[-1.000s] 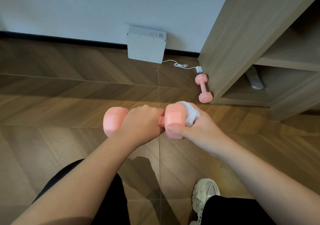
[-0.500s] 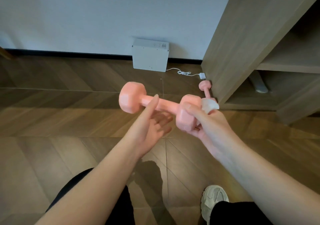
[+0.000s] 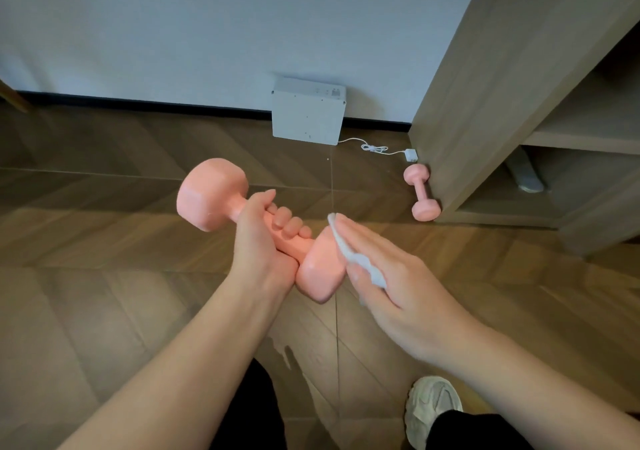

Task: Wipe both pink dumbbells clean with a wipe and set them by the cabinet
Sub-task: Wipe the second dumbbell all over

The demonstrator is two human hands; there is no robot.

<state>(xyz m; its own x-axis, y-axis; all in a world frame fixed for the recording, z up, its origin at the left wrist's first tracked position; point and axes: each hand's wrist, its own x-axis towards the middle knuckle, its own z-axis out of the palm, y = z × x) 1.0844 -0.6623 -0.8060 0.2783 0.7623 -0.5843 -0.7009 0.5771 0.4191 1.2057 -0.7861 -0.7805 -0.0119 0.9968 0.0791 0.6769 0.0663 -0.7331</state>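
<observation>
Head view: the only one. It looks down over both forearms to the floor [image 3: 104,311].
Left hand [image 3: 263,241]: fingers and thumb wrapped round the handle of the dumbbell [image 3: 214,195], carrying it in the air.
Right hand [image 3: 388,276]: fingers straight and together, laid flat on the wipe [image 3: 349,252] and pressing it to the end face of the near head; nothing curls round it.
Key relation: the dumbbell's long axis slants from the far head, up-left of the left hand, down to the near head between the two hands — that end face is turned to the right palm.
Nearer hand: the right meets the near head through the wipe; the far head lies beyond the left hand, well apart from the right.
Step, as I judge it: wiping the near head. The far head would probably need the bar turned in the left grip.
Second dumbbell [image 3: 421,191]: on the floor, up-right and well beyond the right hand, lying along the cabinet [image 3: 485,103] and at least just beside its base.
Progress, judged: one is already by the cabinet — the held one is not yet set there.
Floor: brown wood in a herringbone pattern.
Room: pale wall [image 3: 173,27] with a dark skirting; a white box [image 3: 308,112] stands against the wall beyond both hands, and its cable [image 3: 374,147] runs to the cabinet corner. A shoe [image 3: 433,411] shows under the right forearm.
</observation>
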